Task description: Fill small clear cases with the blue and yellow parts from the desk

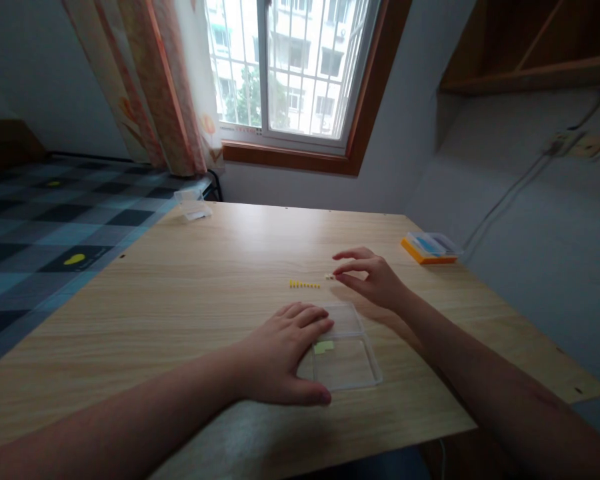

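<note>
The right hand is out over the middle of the table, thumb and forefinger drawn together on a tiny pale piece, with the other fingers lifted clear. That piece sits at the right end of a short row of yellow pieces, a small gap between them. The left hand lies flat, fingers extended and palm down, gripping nothing. Its fingertips rest on the left part of a shallow clear tray, which holds a yellow-green scrap.

The main risk looks to be the size of the parts. A pinch this fine could let the pale piece spring out and skitter across the smooth wood, and a stray fingertip could scatter the row beside it. The tray is light (and hard to see against the grain), so weight from the left palm could tip or slide it toward the near edge, which lies just below it.

Room is generous to the left and beyond the row, where the tabletop is bare. A small clear box stands at the far left corner, beside the checked bedspread, and an orange case lies near the right edge, well apart from both hands. The right edge runs close along the grey wall, so anything rolling that way could drop into the gap.
</note>
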A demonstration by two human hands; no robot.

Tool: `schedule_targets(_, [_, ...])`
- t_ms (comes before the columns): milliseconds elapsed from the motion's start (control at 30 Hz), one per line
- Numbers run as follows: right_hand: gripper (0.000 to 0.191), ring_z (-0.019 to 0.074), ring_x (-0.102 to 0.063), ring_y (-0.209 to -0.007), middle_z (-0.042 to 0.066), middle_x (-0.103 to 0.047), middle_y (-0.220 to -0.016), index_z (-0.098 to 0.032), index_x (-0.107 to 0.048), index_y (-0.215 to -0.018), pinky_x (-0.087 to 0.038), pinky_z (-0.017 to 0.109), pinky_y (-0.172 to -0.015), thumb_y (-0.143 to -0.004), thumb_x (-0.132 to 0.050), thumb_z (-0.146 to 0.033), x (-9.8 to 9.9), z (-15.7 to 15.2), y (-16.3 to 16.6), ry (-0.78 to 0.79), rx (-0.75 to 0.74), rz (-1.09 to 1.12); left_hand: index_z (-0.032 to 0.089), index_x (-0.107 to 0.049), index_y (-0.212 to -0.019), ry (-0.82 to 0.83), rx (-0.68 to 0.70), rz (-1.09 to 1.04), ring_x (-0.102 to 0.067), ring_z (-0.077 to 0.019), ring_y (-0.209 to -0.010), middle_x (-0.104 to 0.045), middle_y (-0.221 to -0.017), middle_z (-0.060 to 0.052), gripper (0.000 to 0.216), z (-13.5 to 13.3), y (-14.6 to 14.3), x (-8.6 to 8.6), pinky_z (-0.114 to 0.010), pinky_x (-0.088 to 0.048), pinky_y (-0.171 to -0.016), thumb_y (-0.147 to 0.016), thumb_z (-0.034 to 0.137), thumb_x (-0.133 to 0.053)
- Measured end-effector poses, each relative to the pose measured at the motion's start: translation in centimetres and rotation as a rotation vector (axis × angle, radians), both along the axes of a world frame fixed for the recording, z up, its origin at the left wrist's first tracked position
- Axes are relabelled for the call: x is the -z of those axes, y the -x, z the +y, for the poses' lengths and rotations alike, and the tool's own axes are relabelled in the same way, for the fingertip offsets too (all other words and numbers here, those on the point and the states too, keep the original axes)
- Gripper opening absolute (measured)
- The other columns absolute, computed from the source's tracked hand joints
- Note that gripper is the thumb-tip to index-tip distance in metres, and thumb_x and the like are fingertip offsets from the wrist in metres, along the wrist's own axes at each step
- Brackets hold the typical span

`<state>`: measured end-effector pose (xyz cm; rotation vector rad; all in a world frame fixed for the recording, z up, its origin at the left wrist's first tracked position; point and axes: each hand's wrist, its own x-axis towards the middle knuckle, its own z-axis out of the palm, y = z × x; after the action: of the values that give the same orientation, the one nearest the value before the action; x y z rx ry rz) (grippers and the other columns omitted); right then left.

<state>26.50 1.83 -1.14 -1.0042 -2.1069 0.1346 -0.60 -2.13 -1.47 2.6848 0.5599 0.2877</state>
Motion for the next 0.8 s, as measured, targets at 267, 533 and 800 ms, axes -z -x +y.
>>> schedule_targets(267, [0.015, 0.0089, -0.061, -0.068, 0.002, -0.069, -0.08, -0.019, -0.079, -0.095, -0.047, 0.02, -0.066, -0.092, -0.065, -0.017, -5.3, -6.6, 1.1, 0.481, -0.434, -0.327, 0.015, -0.052, -0.148, 0.008, 0.006, 0.008, -0.046, -0.0397, -0.138, -0.053, -0.148, -0.019, 0.097, 0.1, 0.0, -0.1, -0.055, -0.029, -0.12, -0.076, 0.077, -0.069])
schedule_targets(533, [0.017, 0.0106, -0.056, -0.068, -0.001, -0.062, -0.072, -0.022, -0.077, -0.085, -0.038, 0.024, -0.065, -0.087, -0.063, -0.013, -2.6, -7.9, 1.5, 0.402, -0.373, -0.53, 0.015, -0.051, -0.148, 0.008, 0.003, 0.016, -0.045, -0.0405, -0.139, -0.052, -0.15, -0.019, 0.094, 0.0, -0.1, 0.1, -0.057, -0.029, -0.12, -0.077, 0.074, -0.069])
schedule_targets(800, [0.018, 0.0111, -0.058, -0.067, 0.001, -0.066, -0.074, -0.021, -0.078, -0.093, -0.039, 0.024, -0.066, -0.091, -0.061, -0.016, -3.3, -7.4, 1.1, 0.416, -0.371, -0.449, 0.013, -0.05, -0.149, 0.017, -0.001, 0.034, -0.044, -0.0421, -0.14, -0.05, -0.152, -0.02, 0.099, 0.1, -0.1, -0.1, -0.058, -0.029, -0.12, -0.075, 0.076, -0.071])
